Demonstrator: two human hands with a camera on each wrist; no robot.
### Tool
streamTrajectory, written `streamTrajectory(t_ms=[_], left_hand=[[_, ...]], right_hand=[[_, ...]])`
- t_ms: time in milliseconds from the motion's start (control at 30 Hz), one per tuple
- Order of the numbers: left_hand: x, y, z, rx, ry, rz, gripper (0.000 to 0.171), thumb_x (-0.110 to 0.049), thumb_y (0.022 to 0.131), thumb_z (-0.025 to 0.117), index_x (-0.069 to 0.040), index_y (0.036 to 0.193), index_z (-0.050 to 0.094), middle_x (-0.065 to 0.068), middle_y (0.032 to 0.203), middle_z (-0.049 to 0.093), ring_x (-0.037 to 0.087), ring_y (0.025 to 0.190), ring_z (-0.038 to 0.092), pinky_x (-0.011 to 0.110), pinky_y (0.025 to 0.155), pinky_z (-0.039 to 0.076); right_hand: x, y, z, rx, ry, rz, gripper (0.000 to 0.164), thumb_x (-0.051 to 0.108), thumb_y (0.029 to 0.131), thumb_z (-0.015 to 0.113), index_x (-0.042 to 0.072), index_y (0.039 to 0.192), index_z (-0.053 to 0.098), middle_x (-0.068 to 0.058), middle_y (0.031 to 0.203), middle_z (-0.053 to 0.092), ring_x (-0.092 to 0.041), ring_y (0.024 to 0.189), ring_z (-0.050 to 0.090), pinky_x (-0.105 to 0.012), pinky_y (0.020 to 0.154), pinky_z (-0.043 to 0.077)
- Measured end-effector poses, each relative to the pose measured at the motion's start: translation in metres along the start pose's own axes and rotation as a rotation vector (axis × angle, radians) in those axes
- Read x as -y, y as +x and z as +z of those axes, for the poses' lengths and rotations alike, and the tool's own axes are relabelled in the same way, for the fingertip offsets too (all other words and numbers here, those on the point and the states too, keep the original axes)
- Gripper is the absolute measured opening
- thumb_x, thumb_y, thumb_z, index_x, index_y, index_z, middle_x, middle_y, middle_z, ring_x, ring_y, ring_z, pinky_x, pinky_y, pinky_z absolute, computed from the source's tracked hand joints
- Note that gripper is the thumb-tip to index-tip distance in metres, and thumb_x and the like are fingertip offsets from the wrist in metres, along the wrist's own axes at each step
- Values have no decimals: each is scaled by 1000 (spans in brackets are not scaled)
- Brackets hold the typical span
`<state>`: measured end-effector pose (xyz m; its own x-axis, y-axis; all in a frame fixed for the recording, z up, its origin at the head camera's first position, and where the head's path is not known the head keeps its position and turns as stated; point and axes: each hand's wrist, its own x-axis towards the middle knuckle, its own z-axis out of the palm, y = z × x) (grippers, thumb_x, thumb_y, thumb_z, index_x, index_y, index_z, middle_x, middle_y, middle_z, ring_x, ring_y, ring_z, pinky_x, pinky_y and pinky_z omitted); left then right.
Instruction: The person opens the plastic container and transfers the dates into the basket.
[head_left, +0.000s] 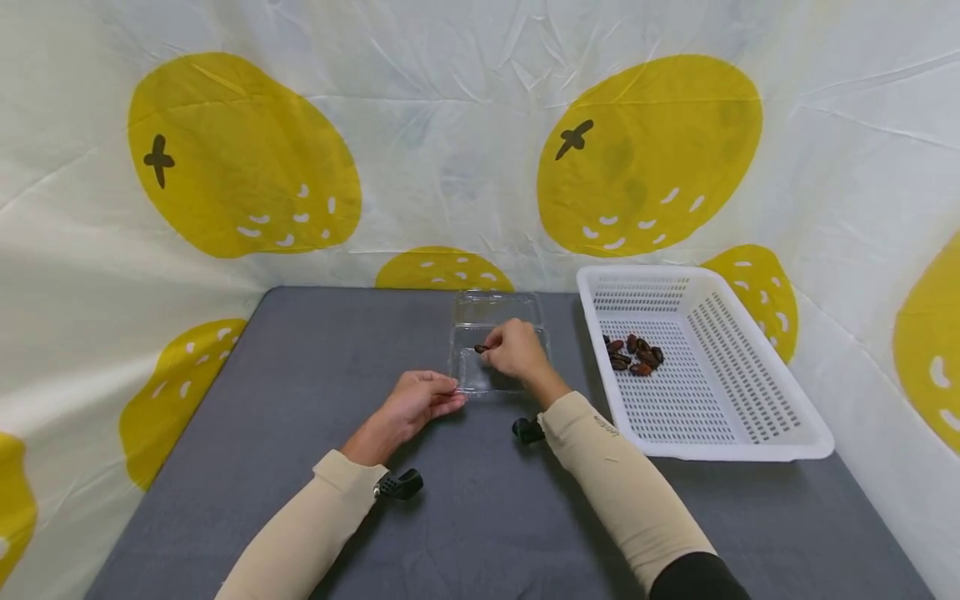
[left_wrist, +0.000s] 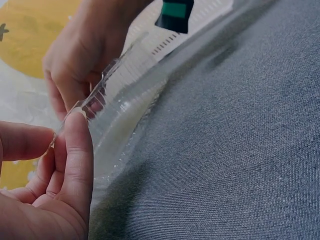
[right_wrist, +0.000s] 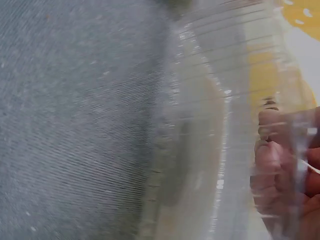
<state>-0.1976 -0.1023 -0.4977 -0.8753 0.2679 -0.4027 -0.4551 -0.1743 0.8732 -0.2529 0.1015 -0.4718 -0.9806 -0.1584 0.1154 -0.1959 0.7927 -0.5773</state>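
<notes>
A clear plastic clamshell box (head_left: 468,372) lies open on the grey table, its lid (head_left: 498,310) folded back on the far side. My left hand (head_left: 418,403) pinches the box's near left corner between thumb and fingers; the left wrist view shows this grip on the thin rim (left_wrist: 82,106). Over the box, my right hand (head_left: 517,350) pinches a dark brown date (head_left: 481,348) at the fingertips. In the right wrist view, the box's ribbed wall (right_wrist: 200,130) stands in front of the right fingers (right_wrist: 272,155), and the date is mostly hidden there.
To the right stands a white perforated plastic basket (head_left: 780,417) with several dates (head_left: 645,357) grouped at its left side. A white curtain (head_left: 450,167) with yellow fruit prints rises behind the table (head_left: 225,500) and along both sides.
</notes>
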Motion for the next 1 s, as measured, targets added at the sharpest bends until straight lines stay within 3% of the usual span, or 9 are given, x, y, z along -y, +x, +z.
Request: streamTrajectory(t_ms=[467,700,1000], left_hand=[[0,0,-2,16,14,6,26,3,102,60,20,122,58,5,78,70,13,76,75,24,73,66],[0,0,-4,16,4,19,30,4,102,59,23,125,55,5,77,71,13,75,75,24,73,66],[0,-2,-5,33,9,19,27,4,102,58,22,122,57,4,77,71,13,75,75,23,73,66]], right_hand=[[12,-12,-41,32,13,-31,7,15,83,84,10,87,84,-4,83,80,-20,74,69,-32,66,57],[19,-24,-66,63,45,9,8,15,86,83,9,91,83,-8,88,80,-21,73,67,-31,61,55],[10,-38,-100,65,91,30,10,14,87,82,7,94,82,-10,88,79,-22,74,67,-31,62,55]])
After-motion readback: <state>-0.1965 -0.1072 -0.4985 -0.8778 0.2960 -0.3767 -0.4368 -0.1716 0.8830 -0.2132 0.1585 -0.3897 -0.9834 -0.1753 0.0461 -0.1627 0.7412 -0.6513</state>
